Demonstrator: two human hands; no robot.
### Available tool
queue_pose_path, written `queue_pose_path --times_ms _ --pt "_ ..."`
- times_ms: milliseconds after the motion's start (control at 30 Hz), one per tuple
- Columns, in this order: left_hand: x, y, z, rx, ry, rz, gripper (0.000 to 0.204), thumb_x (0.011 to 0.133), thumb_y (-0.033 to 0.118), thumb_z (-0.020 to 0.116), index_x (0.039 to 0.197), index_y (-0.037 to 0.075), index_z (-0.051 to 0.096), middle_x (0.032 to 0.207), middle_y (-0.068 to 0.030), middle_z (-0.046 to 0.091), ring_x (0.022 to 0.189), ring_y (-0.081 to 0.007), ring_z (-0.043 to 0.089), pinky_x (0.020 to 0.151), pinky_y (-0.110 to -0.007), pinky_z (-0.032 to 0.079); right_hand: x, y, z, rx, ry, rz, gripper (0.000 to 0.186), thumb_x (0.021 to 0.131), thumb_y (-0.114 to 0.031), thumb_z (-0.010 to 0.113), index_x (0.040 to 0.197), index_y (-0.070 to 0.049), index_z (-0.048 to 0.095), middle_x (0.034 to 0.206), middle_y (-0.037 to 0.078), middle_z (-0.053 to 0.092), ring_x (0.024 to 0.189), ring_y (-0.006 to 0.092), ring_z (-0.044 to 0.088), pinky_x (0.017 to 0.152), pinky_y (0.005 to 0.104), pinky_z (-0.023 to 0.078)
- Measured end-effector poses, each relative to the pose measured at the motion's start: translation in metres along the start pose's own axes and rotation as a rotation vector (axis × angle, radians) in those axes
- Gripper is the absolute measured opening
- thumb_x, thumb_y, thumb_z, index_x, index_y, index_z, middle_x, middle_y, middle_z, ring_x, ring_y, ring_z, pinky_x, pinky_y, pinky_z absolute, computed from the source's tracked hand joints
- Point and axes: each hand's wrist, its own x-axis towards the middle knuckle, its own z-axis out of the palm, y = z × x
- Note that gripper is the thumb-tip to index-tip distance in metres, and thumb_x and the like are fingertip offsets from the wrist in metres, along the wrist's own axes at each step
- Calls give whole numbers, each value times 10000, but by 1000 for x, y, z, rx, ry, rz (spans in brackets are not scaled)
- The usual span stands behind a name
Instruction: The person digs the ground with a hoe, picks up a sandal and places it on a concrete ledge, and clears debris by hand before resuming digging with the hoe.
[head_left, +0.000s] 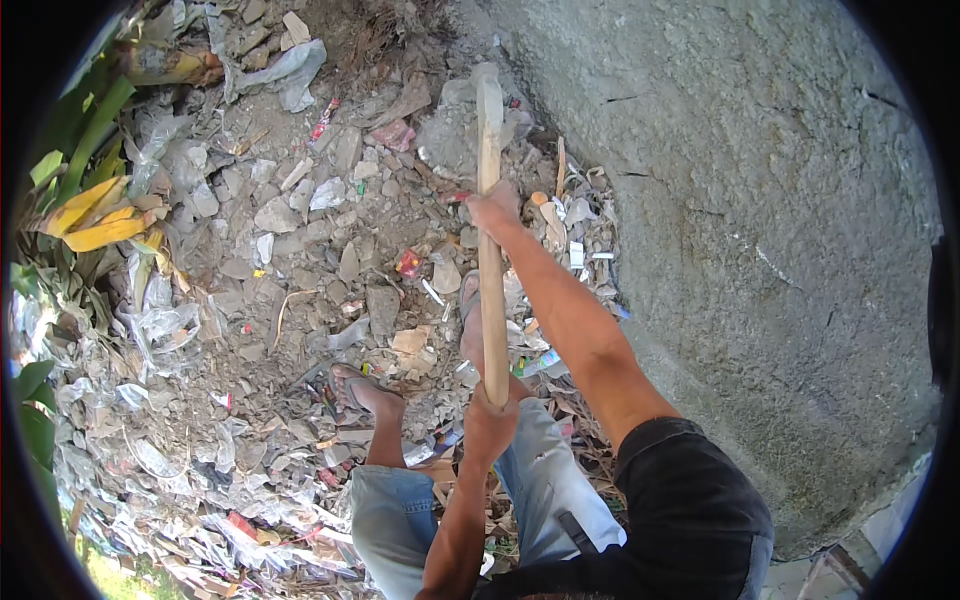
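Note:
A long wooden-handled tool stretches away from me down the middle of the view. Its far end is pale grey and narrow, beside a dusty grey lump; whether that lump is a stone or part of the tool's head, I cannot tell. Around the near butt of the handle, my left hand is closed. Farther up the shaft, below the head, my right hand grips it with the arm stretched out. Broken stones and litter lie on the ground on both sides of the handle.
A huge grey boulder rises along the right side. Loose rubble mixed with plastic scraps covers the ground. Green and yellowed leaves hang at the left. My sandalled foot stands on the rubble, the other partly behind the handle.

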Motion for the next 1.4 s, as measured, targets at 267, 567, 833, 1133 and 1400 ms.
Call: queue_pose_path --times_ms 267,567,833,1133,1400 --pt "7 9 -26 193 -2 -30 297 734 173 600 943 -20 517 797 -274 626 784 -456 616 701 -494 488 -9 -12 5 132 -91 76 236 757 -168 656 851 42 600 685 140 628 557 224 645 481 332 515" --pt "-26 -5 -47 163 -5 41 312 726 175 598 959 -16 516 775 -273 624 780 -454 616 688 -491 483 -28 5 21 52 25 24 266 741 -197 670 821 50 614 712 170 651 581 250 660 510 346 521" --pt "-125 -12 -106 236 17 -42 334 717 174 616 990 3 528 823 -255 642 804 -452 618 733 -491 488 -155 -40 -8 133 -63 159 373 745 -198 675 958 78 543 807 208 638 682 277 662 590 366 528" --pt "-91 -5 -117 237 25 -53 323 718 175 614 949 -23 507 765 -271 628 768 -440 628 716 -490 490 -143 -65 3 109 -165 156 421 740 -214 680 1000 72 515 891 242 634 742 314 661 649 400 527" --pt "-146 -14 -111 215 36 57 287 739 160 608 948 0 494 787 -256 632 768 -459 610 698 -507 482 -165 -29 -9 165 2 61 227 746 -177 688 759 18 574 648 125 605 559 198 603 490 355 483"
